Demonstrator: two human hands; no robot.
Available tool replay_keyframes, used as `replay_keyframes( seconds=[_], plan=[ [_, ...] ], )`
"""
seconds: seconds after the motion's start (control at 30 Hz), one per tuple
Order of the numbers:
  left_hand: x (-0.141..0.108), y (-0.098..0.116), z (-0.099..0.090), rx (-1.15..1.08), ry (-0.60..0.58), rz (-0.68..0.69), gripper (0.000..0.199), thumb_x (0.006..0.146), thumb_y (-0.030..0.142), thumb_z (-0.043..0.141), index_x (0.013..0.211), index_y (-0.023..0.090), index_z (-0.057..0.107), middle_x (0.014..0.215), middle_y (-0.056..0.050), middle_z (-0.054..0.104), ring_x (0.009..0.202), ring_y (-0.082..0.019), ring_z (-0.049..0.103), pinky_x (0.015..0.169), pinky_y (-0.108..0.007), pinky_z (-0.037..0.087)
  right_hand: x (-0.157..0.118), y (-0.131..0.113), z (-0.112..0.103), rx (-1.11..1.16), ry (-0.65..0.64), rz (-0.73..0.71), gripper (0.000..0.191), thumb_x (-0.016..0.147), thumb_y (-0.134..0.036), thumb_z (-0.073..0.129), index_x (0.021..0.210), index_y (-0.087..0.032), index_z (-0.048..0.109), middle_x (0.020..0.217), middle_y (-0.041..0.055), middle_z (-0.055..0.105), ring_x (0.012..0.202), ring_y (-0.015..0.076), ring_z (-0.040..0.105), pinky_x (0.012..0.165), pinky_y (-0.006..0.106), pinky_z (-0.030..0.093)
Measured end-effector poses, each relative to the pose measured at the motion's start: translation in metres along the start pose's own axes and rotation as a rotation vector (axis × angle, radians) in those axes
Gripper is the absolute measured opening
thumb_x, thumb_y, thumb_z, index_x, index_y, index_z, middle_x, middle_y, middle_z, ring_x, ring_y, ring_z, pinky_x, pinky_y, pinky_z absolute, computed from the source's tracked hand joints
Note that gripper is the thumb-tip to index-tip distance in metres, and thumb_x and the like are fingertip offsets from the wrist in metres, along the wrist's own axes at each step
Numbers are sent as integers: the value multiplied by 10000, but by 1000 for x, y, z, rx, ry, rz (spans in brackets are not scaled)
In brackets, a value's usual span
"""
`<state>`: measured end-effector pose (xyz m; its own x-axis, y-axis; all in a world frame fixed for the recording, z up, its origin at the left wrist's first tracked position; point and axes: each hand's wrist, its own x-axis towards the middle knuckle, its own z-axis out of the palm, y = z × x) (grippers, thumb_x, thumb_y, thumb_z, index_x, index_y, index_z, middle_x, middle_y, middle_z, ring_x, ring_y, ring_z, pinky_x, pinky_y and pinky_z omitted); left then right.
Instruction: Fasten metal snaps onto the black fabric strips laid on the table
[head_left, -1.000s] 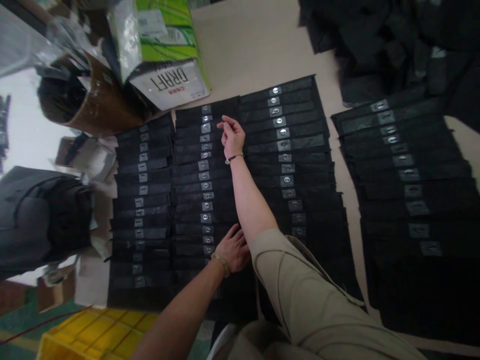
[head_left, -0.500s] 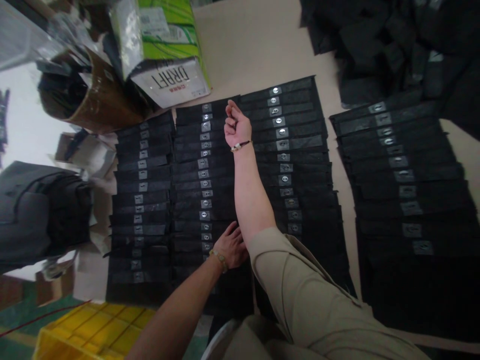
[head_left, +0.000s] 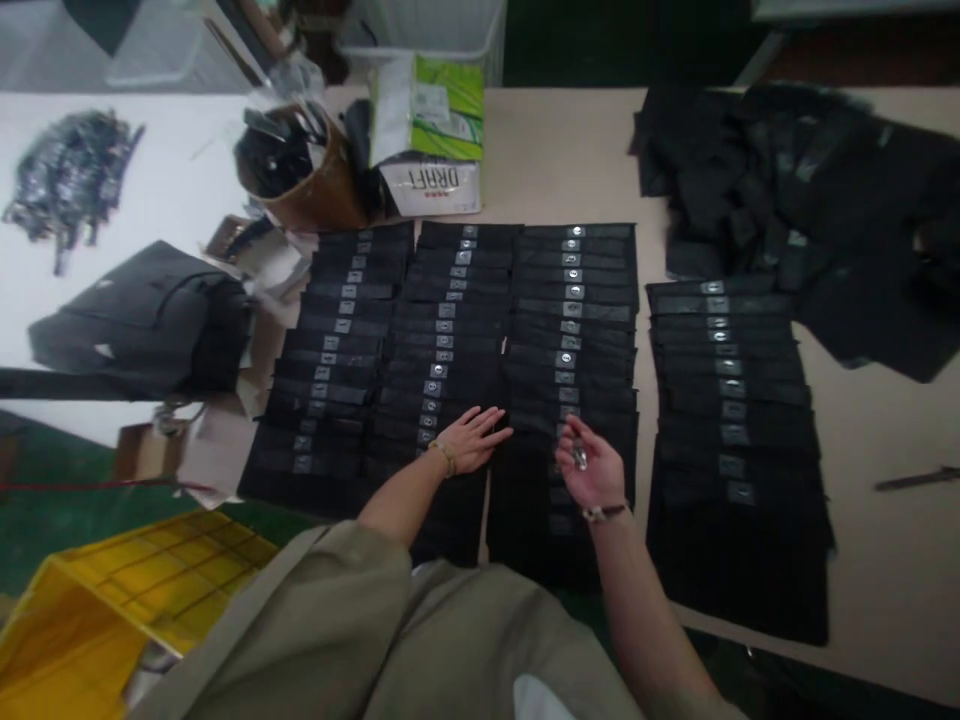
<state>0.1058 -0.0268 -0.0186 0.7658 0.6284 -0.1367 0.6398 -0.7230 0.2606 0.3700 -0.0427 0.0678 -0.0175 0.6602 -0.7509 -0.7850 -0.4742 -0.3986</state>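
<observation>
Overlapping black fabric pieces lie in columns on the table. Across the boundary of the second column [head_left: 442, 325] and third column [head_left: 574, 330], my left hand [head_left: 472, 440] rests with its fingers spread flat. Over the lower part of the third column is my right hand [head_left: 594, 468], palm up and fingers curled. Small shiny metal pieces [head_left: 579, 457] sit in it; their exact kind is too small to tell. Each fabric piece shows a small grey patch, and many patches carry a bright round mark.
A fourth column [head_left: 731, 400] lies to the right, below a heap of black fabric [head_left: 750, 180]. Behind stand a DRAFT box [head_left: 435, 187] and a brown round container [head_left: 322, 195]. A grey folded bag [head_left: 142, 320] is at left, a yellow crate [head_left: 150, 560] lower left.
My right hand has drawn back from the far part of the columns to the near part of the third, turning palm up. My left hand stays flat on the fabric. The view has shifted and widened.
</observation>
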Motion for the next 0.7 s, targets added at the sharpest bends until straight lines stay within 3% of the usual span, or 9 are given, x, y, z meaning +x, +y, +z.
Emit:
replay_keyframes(
  seconds=[0.07,0.13,0.23,0.3,0.37,0.43,0.53,0.6,0.7],
  plan=[
    [0,4,-5,17,-10,-14,614,970,333,478,1568,301,341,1671,-129,233,1553,-270,210,1244,-513,193,-41,21,-41,-98,123,38,256,665,-201,652,908,-194,732,812,46,675,648,96,600,488,177,457],
    [1,11,-11,19,-49,-18,650,942,296,511,1568,298,338,1677,-108,221,1558,-263,192,1247,-530,176,-74,39,-69,-169,157,55,290,607,-152,682,891,-187,725,807,59,692,630,109,614,480,191,466],
    [2,28,-22,3,-97,-65,672,907,161,484,1558,274,365,1675,-80,230,1559,-235,193,1246,-531,183,-104,63,-87,-263,164,47,338,579,-130,751,909,-193,712,848,76,726,627,124,635,456,190,456],
    [-4,43,-32,-9,-24,-173,648,926,127,426,1559,258,371,1676,-84,223,1562,-241,178,1231,-544,206,-111,78,-86,-317,154,40,385,582,-178,800,954,-201,702,907,88,745,660,138,660,450,185,446],
    [-19,58,-45,-40,124,-306,565,973,182,392,1533,253,425,1668,-92,253,1555,-265,195,1204,-554,246,-112,93,-77,-367,124,42,452,576,-252,847,997,-203,690,939,93,751,698,147,677,442,168,418],
    [-43,70,-60,-130,224,-374,463,1002,280,410,1444,255,545,1600,-93,407,1486,-270,349,1166,-514,325,-110,111,-62,-422,78,61,516,545,-333,889,995,-190,681,910,89,747,676,132,664,411,139,350],
    [-94,76,-80,-384,130,-225,385,1001,353,467,1326,255,649,1351,-73,663,1206,-196,623,1046,-365,468,-106,141,-29,-526,-20,130,560,490,-441,923,901,-155,671,745,44,701,506,60,539,365,118,230],
    [-131,71,-89,-540,55,-118,366,986,375,513,1291,254,676,1225,-64,725,1068,-156,683,956,-279,511,-103,163,-3,-604,-99,184,569,467,-495,927,817,-142,648,616,-4,631,423,25,434,354,119,191],
    [-183,47,-97,-639,52,-127,358,956,396,577,1259,251,701,1132,-61,750,962,-137,706,884,-231,530,-97,199,36,-713,-197,239,584,454,-555,916,702,-150,576,513,-47,548,375,9,358,348,124,159]
  ],
)
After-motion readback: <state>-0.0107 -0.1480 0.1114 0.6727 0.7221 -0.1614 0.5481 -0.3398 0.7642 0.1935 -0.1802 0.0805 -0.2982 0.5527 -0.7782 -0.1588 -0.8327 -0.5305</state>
